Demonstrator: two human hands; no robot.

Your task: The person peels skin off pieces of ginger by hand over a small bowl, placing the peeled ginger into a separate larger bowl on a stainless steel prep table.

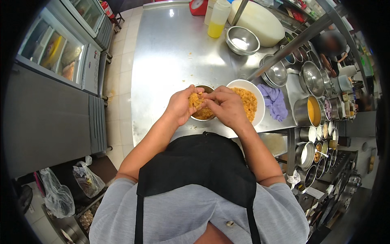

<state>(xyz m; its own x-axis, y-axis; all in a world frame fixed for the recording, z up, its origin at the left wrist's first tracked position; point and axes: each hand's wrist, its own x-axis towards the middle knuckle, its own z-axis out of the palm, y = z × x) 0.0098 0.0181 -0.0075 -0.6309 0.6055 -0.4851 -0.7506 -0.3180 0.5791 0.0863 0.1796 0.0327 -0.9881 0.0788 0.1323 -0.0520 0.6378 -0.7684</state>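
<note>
My left hand [182,105] is turned partly palm up above a steel bowl [195,118], holding a clump of orange-brown crumbly food [195,101]. The fingertips of my right hand [227,105] touch the clump from the other side. More crumbly food [203,113] lies inside the steel bowl, whose middle is partly hidden by my hands. Right beside it stands a white bowl [260,105] with a larger heap of similar orange food [247,100], partly covered by my right hand.
A purple cloth [275,102] lies right of the white bowl. Stacked steel bowls [242,41], a squeeze bottle with yellow liquid [217,23] and a red scale [198,6] stand farther back. A metal post [274,61] slants over the right side. Pots [302,111] and another person [332,62] are at right.
</note>
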